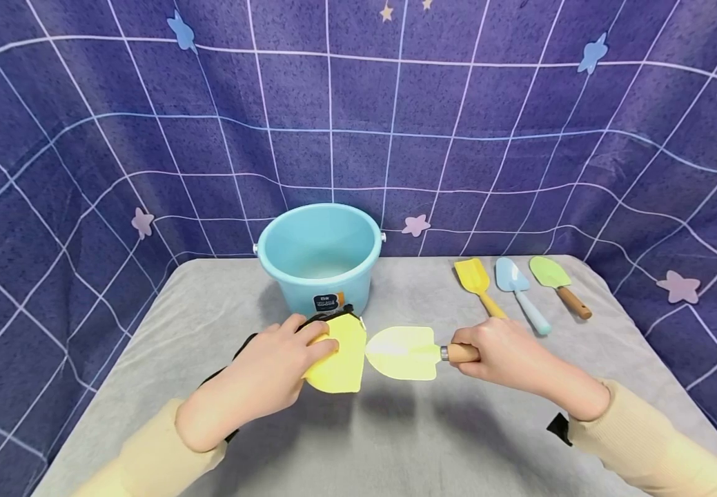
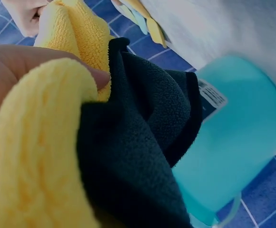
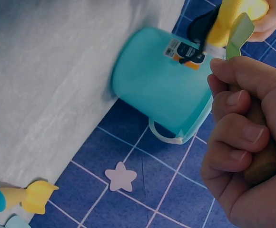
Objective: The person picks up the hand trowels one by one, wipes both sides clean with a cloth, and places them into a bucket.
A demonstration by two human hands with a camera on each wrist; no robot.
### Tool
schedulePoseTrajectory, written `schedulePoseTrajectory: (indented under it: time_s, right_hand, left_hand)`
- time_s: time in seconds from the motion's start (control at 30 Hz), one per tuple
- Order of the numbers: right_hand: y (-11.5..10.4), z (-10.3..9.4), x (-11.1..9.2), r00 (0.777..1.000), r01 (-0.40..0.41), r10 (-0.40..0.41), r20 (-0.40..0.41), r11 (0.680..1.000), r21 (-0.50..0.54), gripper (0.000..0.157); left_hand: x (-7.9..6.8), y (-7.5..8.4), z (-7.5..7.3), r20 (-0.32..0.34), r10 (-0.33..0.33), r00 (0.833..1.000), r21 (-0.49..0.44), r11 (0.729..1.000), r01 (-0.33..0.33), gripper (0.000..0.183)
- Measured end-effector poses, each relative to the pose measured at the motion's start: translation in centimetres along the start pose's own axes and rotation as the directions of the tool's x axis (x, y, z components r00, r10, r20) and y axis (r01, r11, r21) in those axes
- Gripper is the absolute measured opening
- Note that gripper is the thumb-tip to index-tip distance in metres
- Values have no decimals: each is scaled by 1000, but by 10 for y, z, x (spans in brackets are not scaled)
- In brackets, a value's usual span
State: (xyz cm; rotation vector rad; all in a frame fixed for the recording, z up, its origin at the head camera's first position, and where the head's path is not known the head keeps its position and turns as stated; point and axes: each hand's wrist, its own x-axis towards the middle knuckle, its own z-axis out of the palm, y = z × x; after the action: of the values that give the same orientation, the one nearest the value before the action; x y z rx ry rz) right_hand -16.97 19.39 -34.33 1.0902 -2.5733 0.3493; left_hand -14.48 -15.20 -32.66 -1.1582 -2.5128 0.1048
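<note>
My left hand [image 1: 280,355] grips a fluffy cloth [image 1: 347,355], yellow on one side and dark grey on the other. In the left wrist view the cloth hangs in folds from the fingers, its dark side toward the bucket. The wooden handle of a hand trowel [image 1: 404,353] is gripped in my right hand [image 1: 501,352]. Its pale green blade lies level over the table and points left, the tip right at the cloth's edge. In the right wrist view the fingers [image 3: 245,130] curl round the handle, and the blade overlaps the yellow cloth.
A light blue bucket [image 1: 358,283] with a label stands just behind the cloth. At the back right, a yellow shovel [image 1: 473,276], a blue trowel [image 1: 511,275] and a green trowel [image 1: 549,271] lie in a row. A purple gridded curtain [image 1: 358,159] hangs behind the grey-covered table [image 1: 221,290].
</note>
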Motion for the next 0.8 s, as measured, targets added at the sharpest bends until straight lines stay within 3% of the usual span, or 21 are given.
schedulePoseTrajectory:
  time_s: [0.23, 0.47, 0.63, 0.8]
  right_hand:
    - [0, -4, 2, 999, 31, -30, -24, 999, 35, 35]
    - [-2, -12, 4, 1000, 5, -4, -10, 999, 35, 33]
    - [-5, -16, 9, 999, 3, -2, -33, 999, 32, 27]
    - [-9, -22, 14, 998, 14, -12, -56, 999, 38, 20]
  left_hand:
    - [-11, -11, 9, 11, -76, 997, -48, 996, 77, 52]
    - [-16, -20, 21, 40, -148, 988, -160, 975, 153, 53]
    - [-16, -24, 30, 108, -199, 974, -285, 932, 222, 56]
    - [-12, -27, 43, 143, -221, 965, -463, 846, 263, 58]
